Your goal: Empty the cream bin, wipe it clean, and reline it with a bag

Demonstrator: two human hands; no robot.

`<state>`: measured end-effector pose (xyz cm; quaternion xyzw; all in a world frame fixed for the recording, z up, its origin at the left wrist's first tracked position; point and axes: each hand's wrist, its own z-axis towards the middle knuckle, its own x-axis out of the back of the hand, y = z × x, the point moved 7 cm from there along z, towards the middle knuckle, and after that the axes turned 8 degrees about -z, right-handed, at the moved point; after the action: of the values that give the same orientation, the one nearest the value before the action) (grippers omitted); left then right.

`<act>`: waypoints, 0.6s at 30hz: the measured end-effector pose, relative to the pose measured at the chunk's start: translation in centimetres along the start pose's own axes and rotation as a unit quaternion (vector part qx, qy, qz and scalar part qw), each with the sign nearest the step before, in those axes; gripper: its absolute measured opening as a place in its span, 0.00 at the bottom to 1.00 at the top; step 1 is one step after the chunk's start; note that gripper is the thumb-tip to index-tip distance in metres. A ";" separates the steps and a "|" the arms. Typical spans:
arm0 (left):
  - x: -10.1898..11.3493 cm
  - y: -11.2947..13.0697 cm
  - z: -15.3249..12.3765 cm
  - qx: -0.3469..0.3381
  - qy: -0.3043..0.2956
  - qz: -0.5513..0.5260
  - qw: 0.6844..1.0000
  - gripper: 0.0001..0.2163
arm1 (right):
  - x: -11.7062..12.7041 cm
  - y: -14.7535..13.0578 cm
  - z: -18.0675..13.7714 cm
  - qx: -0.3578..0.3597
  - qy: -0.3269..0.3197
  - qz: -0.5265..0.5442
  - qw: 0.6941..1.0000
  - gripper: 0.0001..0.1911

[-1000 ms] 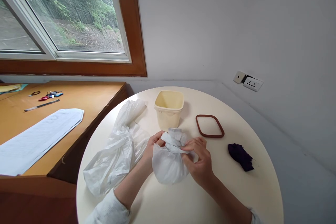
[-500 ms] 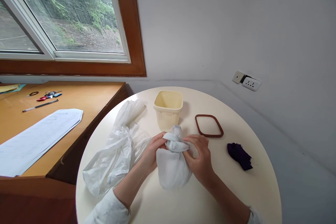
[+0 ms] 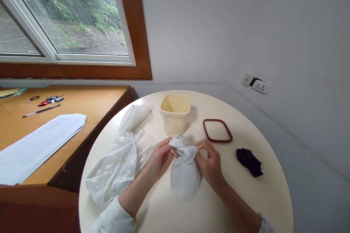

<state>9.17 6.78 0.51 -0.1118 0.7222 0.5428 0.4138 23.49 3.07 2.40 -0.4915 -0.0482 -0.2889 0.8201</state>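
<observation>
A soft white bag (image 3: pixel 185 178) hangs above the table in front of me, its upper part bunched into a knot-like twist. I cannot tell whether it is thin plastic or cloth. My left hand (image 3: pixel 162 158) pinches the left side of the twist between thumb and fingers. On the right side, my right hand (image 3: pixel 210 162) pinches the gathered edge in the same way. What the bag holds, if anything, is hidden. Just beyond it stands a cream plastic tub (image 3: pixel 175 123), its top uncovered.
A crumpled white plastic bag (image 3: pixel 123 156) lies left on the round table (image 3: pixel 246 196). To the right are a brown rounded-square ring (image 3: pixel 231 137) and a dark purple piece of cloth (image 3: pixel 249 162). A wooden desk (image 3: pixel 104 96) with papers (image 3: pixel 43 145), a pen and keys adjoins on the left.
The twisted top of the white bag has loosened and spread sideways between my hands. The bag's lower part has shifted slightly right and looks narrower.
</observation>
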 end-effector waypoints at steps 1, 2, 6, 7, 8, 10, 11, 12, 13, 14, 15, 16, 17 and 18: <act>-0.1 0.1 0.0 -0.003 -0.008 -0.001 1.000 0.09 | -0.1 0.3 0.0 -0.017 -0.005 0.005 1.000 0.06; -0.1 0.1 0.0 -0.005 -0.011 -0.003 1.000 0.09 | -0.2 0.5 0.0 -0.026 -0.006 0.001 1.000 0.05; -0.2 0.5 -0.2 -0.021 -0.010 -0.019 1.000 0.06 | 0.1 -0.8 -0.2 0.049 0.026 -0.071 0.996 0.07; -0.2 0.6 -0.2 -0.025 -0.008 -0.019 0.999 0.05 | 0.1 -1.3 -0.3 0.079 0.031 -0.087 0.993 0.09; -0.2 0.6 -0.2 -0.028 -0.006 -0.017 0.999 0.04 | 0.1 -1.8 -0.4 0.104 0.033 -0.096 0.989 0.10; -0.1 0.7 -0.2 -0.030 -0.001 -0.011 0.999 0.05 | 0.0 -2.1 -0.6 0.122 0.029 -0.092 0.988 0.10; -0.1 0.7 -0.2 -0.029 0.001 -0.008 1.000 0.05 | 0.0 -2.1 -0.6 0.116 0.024 -0.082 0.990 0.10; 0.0 0.6 -0.2 -0.029 0.003 -0.005 1.000 0.06 | 0.0 -1.9 -0.5 0.102 0.020 -0.066 0.992 0.09; 0.0 0.6 -0.2 -0.029 0.005 0.000 1.000 0.07 | 0.1 -1.6 -0.4 0.082 0.016 -0.044 0.995 0.08; 0.0 0.6 -0.2 -0.030 0.007 0.007 1.000 0.08 | 0.2 -1.2 -0.3 0.060 0.014 -0.018 0.998 0.08; 0.1 0.6 -0.2 -0.032 0.011 0.014 0.999 0.08 | 0.2 -0.9 -0.2 0.036 0.013 0.011 0.999 0.07; 0.1 0.6 -0.2 -0.034 0.013 0.023 0.999 0.08 | 0.3 -0.5 -0.2 0.012 0.011 0.042 0.999 0.06; 0.1 0.7 -0.1 -0.037 0.013 0.030 0.999 0.08 | 0.2 0.0 -0.1 -0.015 0.004 0.074 0.997 0.05; 0.1 0.8 -0.1 -0.040 0.011 0.037 0.998 0.09 | 0.0 0.4 0.0 -0.044 -0.006 0.106 0.993 0.04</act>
<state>8.57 6.98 0.97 -0.1072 0.7080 0.5853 0.3803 23.74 3.17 2.04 -0.5309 0.0118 -0.1994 0.8236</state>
